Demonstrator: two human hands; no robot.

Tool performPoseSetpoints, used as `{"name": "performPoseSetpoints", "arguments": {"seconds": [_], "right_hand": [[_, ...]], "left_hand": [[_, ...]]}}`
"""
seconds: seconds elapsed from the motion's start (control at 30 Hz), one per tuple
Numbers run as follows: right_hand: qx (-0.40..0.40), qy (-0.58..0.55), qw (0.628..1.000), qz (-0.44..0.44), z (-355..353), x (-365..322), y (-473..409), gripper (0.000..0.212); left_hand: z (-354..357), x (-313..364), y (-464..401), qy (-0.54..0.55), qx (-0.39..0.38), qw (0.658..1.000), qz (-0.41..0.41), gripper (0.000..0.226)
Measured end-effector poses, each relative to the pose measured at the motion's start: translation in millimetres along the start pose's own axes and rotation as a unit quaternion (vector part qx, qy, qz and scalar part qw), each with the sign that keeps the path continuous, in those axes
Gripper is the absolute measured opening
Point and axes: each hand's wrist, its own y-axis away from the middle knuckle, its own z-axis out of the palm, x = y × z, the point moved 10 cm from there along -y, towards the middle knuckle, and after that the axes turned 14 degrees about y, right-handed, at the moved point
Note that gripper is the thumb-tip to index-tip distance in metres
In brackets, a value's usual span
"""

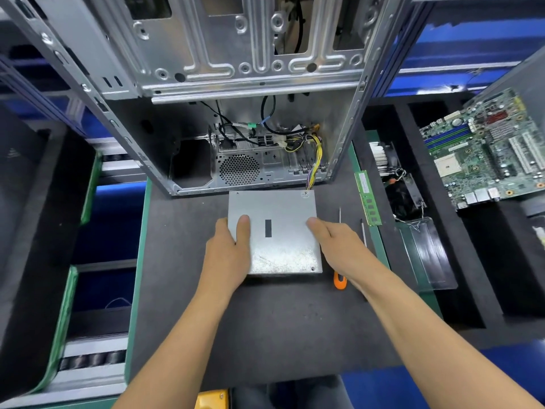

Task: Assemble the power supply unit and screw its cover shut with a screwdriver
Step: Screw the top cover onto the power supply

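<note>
While both hands grip the power supply unit (274, 231), left hand (228, 249) and right hand (339, 246) fingers curled on its edges, cables (312, 152) inside open case (188, 69).

Flat grey metal power supply unit (274, 231) lies mid-frame on the dark work mat (265, 320). Open steel computer case (236, 84) directly above it; orange-handled screwdriver (339, 280) just right; green motherboard (483, 152) far right.

No legible txt, round sticker (305, 195) on PSU cover (280, 249) too small to read
</note>
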Motion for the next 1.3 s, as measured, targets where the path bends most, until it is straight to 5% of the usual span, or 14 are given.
{"name": "performPoseSetpoints", "arguments": {"seconds": [0.23,0.37,0.47,0.6,0.77,1.03,1.3], "right_hand": [[0.026,-0.029,0.999,-0.015,-4,4,4,0.048],[0.188,0.008,0.982,-0.021,-28,0,14,0.049],[0.379,0.089,0.898,-0.205,-34,-57,69,0.024],[0.319,0.221,0.828,-0.406,68,-108,120,0.020],[0.242,0.266,0.897,-0.259,134,-90,85,0.012],[0.279,0.276,0.896,-0.209,154,-92,75,0.013],[0.291,0.267,0.897,-0.196,147,-102,82,0.019]], "left_hand": [[-5,0,-5,0.041,-0.084,0.995,-0.024,0.038],[-88,-6,-11,0.091,0.038,0.994,0.047,0.019],[-122,-31,-2,-0.017,0.039,0.997,0.065,0.022],[-108,-53,9,-0.109,-0.018,0.989,0.093,0.019],[-80,-58,22,-0.141,-0.045,0.975,0.164,0.010],[-74,-50,35,-0.173,-0.037,0.948,0.264,0.006],[-96,-51,38,0.015,0.029,0.986,0.164,0.028]]}}
